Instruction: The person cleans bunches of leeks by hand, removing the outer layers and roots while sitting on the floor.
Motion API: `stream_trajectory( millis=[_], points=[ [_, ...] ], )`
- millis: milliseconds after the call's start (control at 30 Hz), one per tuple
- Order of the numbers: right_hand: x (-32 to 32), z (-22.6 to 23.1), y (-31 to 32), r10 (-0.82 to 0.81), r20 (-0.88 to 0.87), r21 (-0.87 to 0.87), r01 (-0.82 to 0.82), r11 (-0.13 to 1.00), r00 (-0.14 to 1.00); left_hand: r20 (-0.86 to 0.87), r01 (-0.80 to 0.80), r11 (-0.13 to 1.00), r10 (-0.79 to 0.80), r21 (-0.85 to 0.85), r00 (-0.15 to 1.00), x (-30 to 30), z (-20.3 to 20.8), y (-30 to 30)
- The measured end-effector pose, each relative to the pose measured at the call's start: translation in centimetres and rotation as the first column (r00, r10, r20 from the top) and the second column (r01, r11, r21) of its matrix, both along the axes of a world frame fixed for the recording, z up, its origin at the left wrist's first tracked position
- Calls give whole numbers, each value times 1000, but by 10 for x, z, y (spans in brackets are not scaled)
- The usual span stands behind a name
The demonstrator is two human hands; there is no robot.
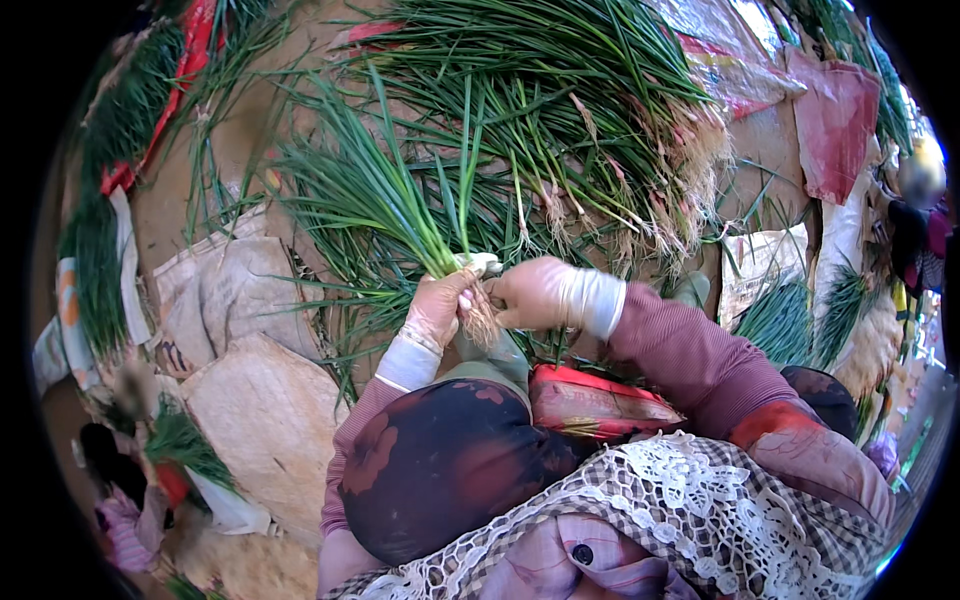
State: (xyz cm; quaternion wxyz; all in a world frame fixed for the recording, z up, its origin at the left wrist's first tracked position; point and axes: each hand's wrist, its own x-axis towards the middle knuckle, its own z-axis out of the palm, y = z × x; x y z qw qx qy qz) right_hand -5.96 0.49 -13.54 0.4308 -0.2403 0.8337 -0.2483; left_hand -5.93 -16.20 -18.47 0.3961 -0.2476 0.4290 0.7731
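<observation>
My left hand (432, 308) is closed round the lower stems of a bunch of spring onions (402, 205). Their long green leaves fan up and to the left, and a tuft of pale roots (481, 322) hangs below the fist. Just right of those roots is my right hand (541, 293), its fingers curled in toward them. The right hand is slightly blurred, and anything between its fingertips is hidden. White cuffs wrap both wrists. Beyond my hands a large heap of spring onions (560, 90) lies on the ground, with most of its roots at the right.
Pale sacks (270, 400) lie at the left. A red and yellow package (600, 402) lies between my knees. More spring onions (775, 322) are at the right, beside a pale sack. A red sheet (835, 125) lies at the upper right. Other people are partly visible at both edges.
</observation>
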Motion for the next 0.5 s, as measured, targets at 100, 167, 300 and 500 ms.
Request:
stream_trajectory(
  millis=[100, 167, 300, 500],
  points=[
    [-30, -28, 42, -547, -199, 48, 565, 823, 813, -158, -135, 991, 133, 2, 978, -5, 16, -1],
    [-39, -47, 64, -652, -389, 103, 734, 671, 650, -235, -242, 969, 246, 45, 940, -7, 8, -17],
    [-37, -59, 56, -659, -121, 110, 670, 734, 742, -110, -301, 952, 305, 58, 946, -11, 0, -26],
    [4, -20, -13, -370, -72, -119, 361, 925, 926, 59, -263, 959, 258, 107, 964, 0, 3, -6]
  ],
)
